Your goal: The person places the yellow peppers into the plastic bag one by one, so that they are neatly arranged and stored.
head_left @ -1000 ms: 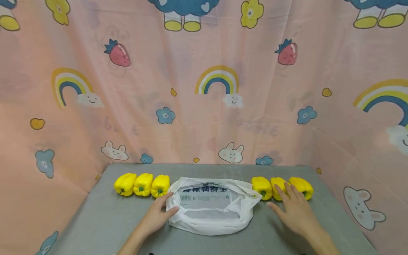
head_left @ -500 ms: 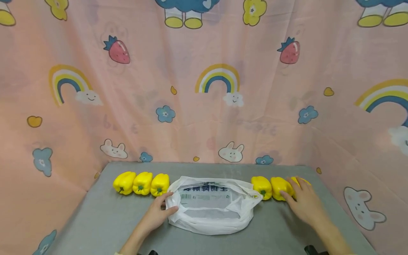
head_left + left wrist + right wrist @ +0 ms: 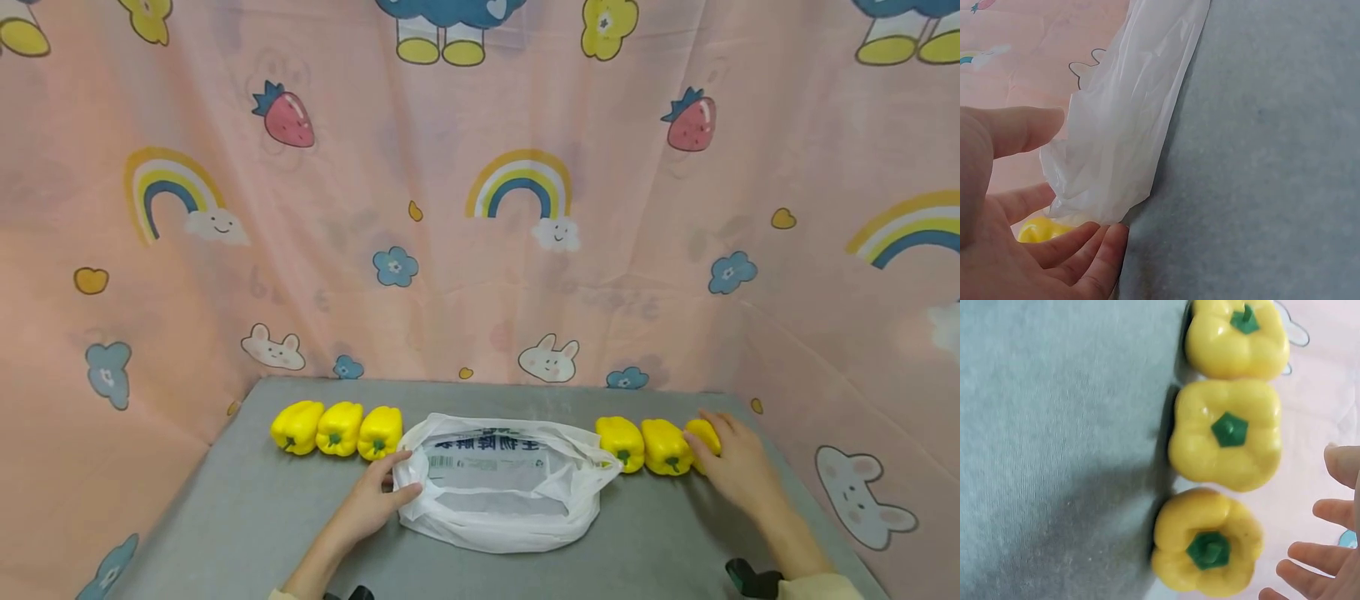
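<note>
A white plastic bag [image 3: 498, 533] lies mouth up in the middle of the table, dark print showing inside. My left hand [image 3: 367, 504] is at its left side, thumb and fingers spread apart, fingertips against the plastic [image 3: 1110, 125]. On the right stands a row of three yellow bell peppers with green stems. My right hand [image 3: 738, 462] is at the outermost pepper [image 3: 703, 435], partly covering it, thumb on its left side. In the right wrist view, the fingers [image 3: 1319, 556] are spread apart beside that pepper [image 3: 1210, 544]. The middle pepper [image 3: 666, 450] and inner pepper [image 3: 621, 443] stand alongside.
Three more yellow bell peppers [image 3: 340, 429] line up left of the bag, one showing behind my left fingers. A grey cloth [image 3: 247, 517] covers the table. Behind and at both sides hangs a pink printed curtain [image 3: 465, 317]. A dark object [image 3: 752, 579] sits by my right wrist.
My right hand has moved right, from over the middle and outermost peppers to the outermost one, uncovering the middle pepper. My left hand stays at the bag.
</note>
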### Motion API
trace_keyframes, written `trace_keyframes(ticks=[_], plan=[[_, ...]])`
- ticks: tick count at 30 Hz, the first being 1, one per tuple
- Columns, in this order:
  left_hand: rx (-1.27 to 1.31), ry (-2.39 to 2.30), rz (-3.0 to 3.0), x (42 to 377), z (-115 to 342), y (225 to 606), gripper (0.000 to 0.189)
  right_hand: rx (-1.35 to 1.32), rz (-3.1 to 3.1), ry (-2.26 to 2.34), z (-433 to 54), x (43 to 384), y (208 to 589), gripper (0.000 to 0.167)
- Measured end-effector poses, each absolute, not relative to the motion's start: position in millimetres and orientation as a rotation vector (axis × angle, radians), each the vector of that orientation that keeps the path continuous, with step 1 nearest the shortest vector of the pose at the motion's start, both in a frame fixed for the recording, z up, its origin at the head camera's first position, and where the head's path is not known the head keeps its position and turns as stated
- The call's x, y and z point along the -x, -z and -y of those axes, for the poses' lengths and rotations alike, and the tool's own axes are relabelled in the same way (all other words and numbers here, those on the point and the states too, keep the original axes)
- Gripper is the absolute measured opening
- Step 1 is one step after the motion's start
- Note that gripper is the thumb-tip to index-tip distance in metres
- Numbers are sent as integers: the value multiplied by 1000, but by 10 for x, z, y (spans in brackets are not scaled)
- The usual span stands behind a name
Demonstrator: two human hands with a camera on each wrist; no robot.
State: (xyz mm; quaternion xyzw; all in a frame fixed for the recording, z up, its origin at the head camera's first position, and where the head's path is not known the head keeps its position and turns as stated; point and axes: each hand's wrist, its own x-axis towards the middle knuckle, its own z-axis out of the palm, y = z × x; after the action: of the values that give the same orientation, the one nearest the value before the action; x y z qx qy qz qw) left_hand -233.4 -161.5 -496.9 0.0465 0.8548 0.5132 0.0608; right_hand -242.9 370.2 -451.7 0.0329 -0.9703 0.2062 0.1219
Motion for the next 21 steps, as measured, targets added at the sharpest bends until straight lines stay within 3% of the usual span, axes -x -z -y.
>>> trace_keyframes(ticks=[21], plan=[[-168, -1522, -2568, 2348, 1643, 4969, 62, -64, 2807, -784, -4061, 2660, 4822, 63]])
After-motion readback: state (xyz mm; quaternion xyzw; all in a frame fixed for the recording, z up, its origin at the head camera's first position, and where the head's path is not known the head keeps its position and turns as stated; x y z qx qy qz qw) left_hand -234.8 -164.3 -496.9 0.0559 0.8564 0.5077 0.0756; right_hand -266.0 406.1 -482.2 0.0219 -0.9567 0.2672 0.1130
